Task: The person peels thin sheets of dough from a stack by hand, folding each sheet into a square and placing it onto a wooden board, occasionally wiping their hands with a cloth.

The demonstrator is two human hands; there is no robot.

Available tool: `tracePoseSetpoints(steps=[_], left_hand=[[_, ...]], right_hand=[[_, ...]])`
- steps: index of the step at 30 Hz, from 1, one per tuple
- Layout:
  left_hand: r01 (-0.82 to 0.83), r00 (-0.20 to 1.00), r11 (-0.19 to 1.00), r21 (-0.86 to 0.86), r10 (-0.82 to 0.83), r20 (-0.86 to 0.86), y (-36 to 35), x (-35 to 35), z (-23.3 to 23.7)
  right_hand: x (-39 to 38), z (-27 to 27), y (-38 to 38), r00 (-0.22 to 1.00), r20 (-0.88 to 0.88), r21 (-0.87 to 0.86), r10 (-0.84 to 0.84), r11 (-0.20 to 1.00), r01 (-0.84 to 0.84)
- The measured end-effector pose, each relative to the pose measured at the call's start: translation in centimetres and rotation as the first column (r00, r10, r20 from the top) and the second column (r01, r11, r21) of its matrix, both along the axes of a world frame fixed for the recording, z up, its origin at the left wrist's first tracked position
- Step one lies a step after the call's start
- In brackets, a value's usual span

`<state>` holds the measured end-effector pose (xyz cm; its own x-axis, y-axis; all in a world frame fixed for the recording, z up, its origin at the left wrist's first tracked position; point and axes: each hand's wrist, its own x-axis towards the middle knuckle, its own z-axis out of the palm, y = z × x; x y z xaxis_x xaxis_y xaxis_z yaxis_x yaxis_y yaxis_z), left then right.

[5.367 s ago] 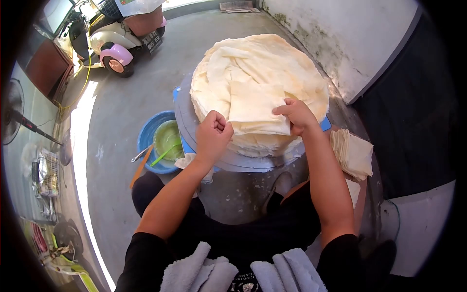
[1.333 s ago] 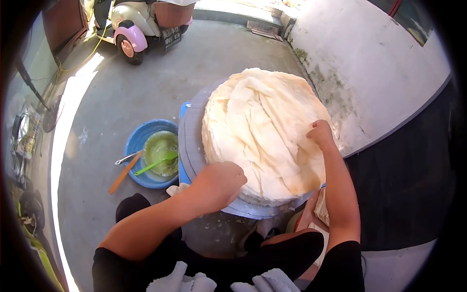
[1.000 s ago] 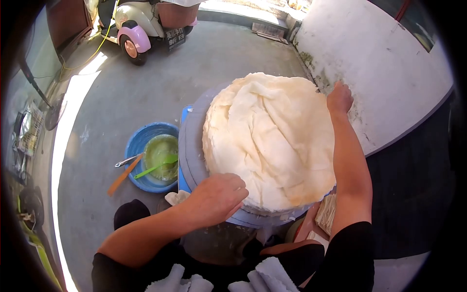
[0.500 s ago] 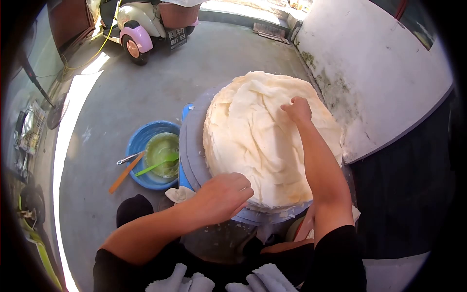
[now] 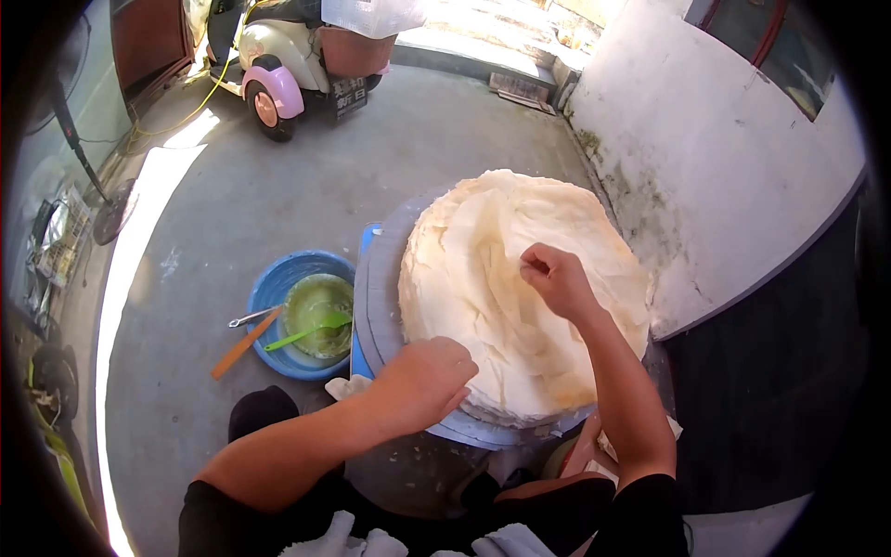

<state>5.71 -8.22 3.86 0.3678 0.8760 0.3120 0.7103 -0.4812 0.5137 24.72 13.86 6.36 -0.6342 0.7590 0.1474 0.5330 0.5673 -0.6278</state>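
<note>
A large round stack of thin, cream-coloured, wrinkled sheets (image 5: 492,223) lies on a grey round board (image 5: 380,288). My right hand (image 5: 557,278) is over the middle of the stack, its fingers curled together in a pinch; whatever they may hold is too small to make out. At the stack's lower left edge is my left hand (image 5: 422,381), seen from the back, its fingers bent and pressed together, with their tips partly hidden. Folds run down the top sheet between the two hands.
Left of the board, a blue basin (image 5: 269,278) holds a bowl of greenish liquid (image 5: 320,302), a green spoon (image 5: 306,331) and a wooden-handled tool (image 5: 243,345). A scooter (image 5: 278,56) stands at the back. A white wall (image 5: 705,158) rises on the right.
My right hand has moved left and lower over the stack. My left hand stays near the lower left edge. The whole view has shifted, so the surroundings appear lower.
</note>
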Motion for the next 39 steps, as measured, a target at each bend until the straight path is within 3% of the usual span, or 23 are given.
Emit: tracePoseSetpoints(steps=[2,5,8,13,18,20,27,29,33,36,38,39], left_hand=[[-0.060,0.998,0.998,0.013,0.060,0.005,0.1,-0.7,0.4],[-0.282,0.959,0.958,0.046,0.280,0.053,0.3,-1.6,0.2],[-0.327,0.944,0.943,0.060,0.322,0.074,0.8,-1.7,0.1],[-0.254,0.967,0.959,0.128,0.254,0.015,1.5,-0.4,-0.1],[-0.105,0.986,0.964,0.246,0.134,-0.103,3.0,1.3,-1.3],[0.057,0.996,0.982,0.179,-0.043,-0.079,3.3,1.2,-2.5],[-0.014,1.000,0.983,0.184,0.014,0.003,2.3,0.9,-3.9],[-0.040,0.994,0.991,0.129,0.026,0.108,1.7,1.2,-3.4],[-0.052,0.994,0.993,0.106,0.041,0.105,1.1,2.7,-3.8],[0.070,0.994,0.997,0.022,-0.072,0.077,0.4,3.8,-3.6],[0.205,0.979,0.966,-0.160,-0.199,0.053,-0.8,4.9,-2.2],[0.209,0.978,0.965,-0.159,-0.203,0.054,-1.1,5.5,-2.8]], right_hand=[[1.5,0.0,-4.0,0.991,0.001,0.042,0.133,0.990,-0.133],[3.8,-0.1,-9.5,0.973,0.037,0.104,0.229,0.967,-0.231],[6.0,-0.1,-13.5,0.938,0.137,0.105,0.317,0.937,-0.332],[9.9,0.7,-17.3,0.919,0.139,0.129,0.368,0.914,-0.385],[12.1,3.8,-20.7,0.935,0.049,0.119,0.352,0.927,-0.355],[13.1,4.5,-21.8,0.941,0.024,0.113,0.339,0.934,-0.339],[16.2,6.5,-24.5,0.947,-0.179,0.122,0.267,0.961,-0.248],[16.9,7.7,-25.1,0.941,-0.222,0.127,0.255,0.965,-0.231],[18.0,10.7,-26.0,0.938,-0.301,0.144,0.173,0.980,-0.135],[18.6,12.2,-25.9,0.918,-0.370,0.186,0.139,0.980,-0.073],[18.9,13.6,-26.0,0.876,-0.478,0.135,0.056,0.991,0.011],[18.8,14.6,-26.4,0.849,-0.529,0.058,0.011,0.998,0.023]])
